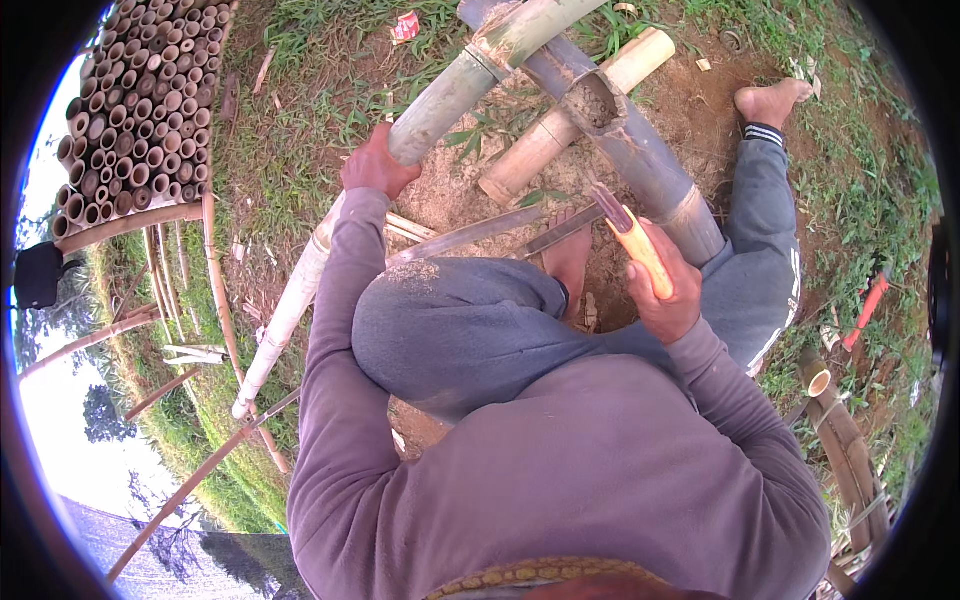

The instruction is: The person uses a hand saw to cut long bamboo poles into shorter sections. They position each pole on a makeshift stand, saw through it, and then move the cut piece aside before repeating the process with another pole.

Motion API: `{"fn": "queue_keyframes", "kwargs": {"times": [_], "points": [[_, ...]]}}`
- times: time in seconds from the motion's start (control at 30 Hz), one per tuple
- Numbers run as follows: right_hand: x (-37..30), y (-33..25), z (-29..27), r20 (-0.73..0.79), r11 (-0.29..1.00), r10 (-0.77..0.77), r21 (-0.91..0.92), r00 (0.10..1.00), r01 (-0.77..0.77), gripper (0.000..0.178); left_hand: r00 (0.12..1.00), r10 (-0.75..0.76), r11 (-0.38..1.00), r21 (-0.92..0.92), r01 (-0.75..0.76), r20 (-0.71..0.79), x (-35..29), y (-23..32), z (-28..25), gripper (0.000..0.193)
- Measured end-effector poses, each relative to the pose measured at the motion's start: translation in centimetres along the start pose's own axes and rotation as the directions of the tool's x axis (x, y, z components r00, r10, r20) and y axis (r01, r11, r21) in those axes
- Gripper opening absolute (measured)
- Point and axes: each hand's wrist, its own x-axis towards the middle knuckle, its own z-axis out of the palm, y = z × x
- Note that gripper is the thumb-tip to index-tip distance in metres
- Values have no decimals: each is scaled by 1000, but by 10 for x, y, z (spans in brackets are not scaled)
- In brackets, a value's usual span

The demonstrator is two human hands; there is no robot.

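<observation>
A long pale green bamboo pole (440,107) slants from the lower left to the top middle. My left hand (381,165) is wrapped round it, below a node. Farther up, the pole rests across a thick grey bamboo post (640,160) that has a notch cut in its upper side. In my right hand (668,285) is an orange-handled saw (638,243), held beside the grey post and apart from the pole. Its blade points away from me and is seen nearly edge-on, so little of it shows. Sawdust lies on my left knee (410,285).
A shorter bamboo length (535,150) lies beneath the grey post. Flat split strips (470,235) lie by my bare foot (568,255). Many cut bamboo tubes (140,120) are stacked at the far left. On the right are a red-handled tool (868,308) and bamboo pieces (845,450).
</observation>
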Motion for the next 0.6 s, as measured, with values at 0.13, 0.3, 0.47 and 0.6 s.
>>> {"fn": "queue_keyframes", "kwargs": {"times": [0.13,0.3,0.47,0.6], "points": [[46,19,43,-12,1000,8,4,1000,-8,48,1000,-3,1000,8,2,17,4,9,0,80],[102,16,87,-68,992,126,-12,990,-128,40,1000,18,999,28,-18,18,5,11,-8,80],[-12,-9,-9,36,996,47,76,998,-49,49,1000,6,1000,-6,-6,-5,-3,-3,5,81],[57,22,55,-62,1000,12,15,998,-11,45,1000,9,1000,13,-9,-3,1,16,0,82]]}}
